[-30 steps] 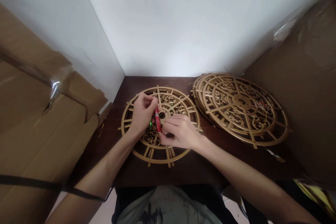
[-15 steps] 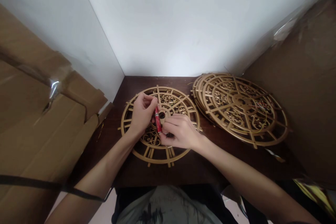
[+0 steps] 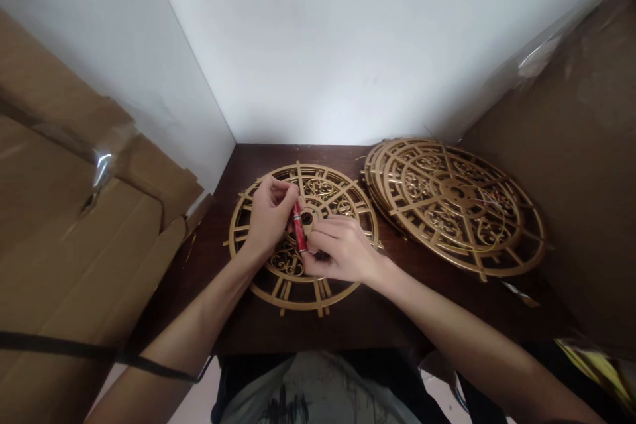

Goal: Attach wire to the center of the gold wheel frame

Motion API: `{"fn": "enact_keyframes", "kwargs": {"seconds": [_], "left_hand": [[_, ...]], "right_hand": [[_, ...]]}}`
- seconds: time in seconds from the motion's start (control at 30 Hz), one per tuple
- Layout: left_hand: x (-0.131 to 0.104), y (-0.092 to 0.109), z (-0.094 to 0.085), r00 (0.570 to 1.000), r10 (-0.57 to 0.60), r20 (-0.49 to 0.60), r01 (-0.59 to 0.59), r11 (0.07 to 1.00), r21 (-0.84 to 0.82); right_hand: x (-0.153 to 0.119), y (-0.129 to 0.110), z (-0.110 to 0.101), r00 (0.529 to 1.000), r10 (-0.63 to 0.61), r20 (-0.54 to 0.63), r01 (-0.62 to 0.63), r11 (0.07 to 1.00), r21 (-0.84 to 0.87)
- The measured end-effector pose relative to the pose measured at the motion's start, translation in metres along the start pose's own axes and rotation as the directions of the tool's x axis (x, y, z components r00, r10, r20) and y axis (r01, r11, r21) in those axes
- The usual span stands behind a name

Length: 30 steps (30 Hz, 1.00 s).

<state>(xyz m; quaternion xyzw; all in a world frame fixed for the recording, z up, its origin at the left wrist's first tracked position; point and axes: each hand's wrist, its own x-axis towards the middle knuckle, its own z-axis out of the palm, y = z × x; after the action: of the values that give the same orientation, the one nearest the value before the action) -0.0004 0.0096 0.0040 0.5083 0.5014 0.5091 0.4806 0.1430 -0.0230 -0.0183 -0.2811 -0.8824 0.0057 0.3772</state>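
A red pen-like tube with silver bands (image 3: 300, 232) is held between my two hands, above the middle of a round gold openwork clock dial (image 3: 318, 303). With thumb and fingers pinched, my left hand (image 3: 271, 212) grips its upper end. My right hand (image 3: 340, 248) is closed at its lower end, the fingers curled in. The dial lies flat on the dark brown table, with scrollwork and numeral bars around a central ring (image 3: 309, 217). My hands cover part of its left and centre.
To the right lies a stack of similar gold dials (image 3: 457, 212), with a thin yellow strand on top. Cardboard (image 3: 74, 225) stands at the left and another brown box (image 3: 561, 165) at the right. A white wall (image 3: 348, 46) rises behind the dark table (image 3: 342, 331).
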Motion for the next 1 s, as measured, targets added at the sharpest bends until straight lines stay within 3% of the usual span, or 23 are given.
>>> {"fn": "enact_keyframes", "kwargs": {"seconds": [0.23,0.6,0.8,1.0], "left_hand": [[0.0011,-0.0046,-0.0015,0.998,0.062,0.001,-0.062,0.998,0.009],[-0.001,-0.0046,0.0003,0.999,0.004,0.039,-0.004,1.0,0.0],[0.0029,-0.0104,-0.0024,0.993,0.12,0.016,-0.121,0.99,0.068],[0.0012,-0.0072,-0.0001,0.995,0.097,0.039,-0.098,0.995,0.026]], "right_hand": [[-0.0006,0.0007,-0.0005,0.999,0.032,0.001,-0.032,0.999,0.004],[-0.004,0.0019,0.007,0.995,-0.084,0.052,0.085,0.996,-0.024],[-0.0058,0.0042,0.0049,0.989,-0.117,0.095,0.118,0.993,-0.012],[-0.0045,0.0026,0.0062,0.992,-0.115,0.057,0.115,0.993,0.006]]}}
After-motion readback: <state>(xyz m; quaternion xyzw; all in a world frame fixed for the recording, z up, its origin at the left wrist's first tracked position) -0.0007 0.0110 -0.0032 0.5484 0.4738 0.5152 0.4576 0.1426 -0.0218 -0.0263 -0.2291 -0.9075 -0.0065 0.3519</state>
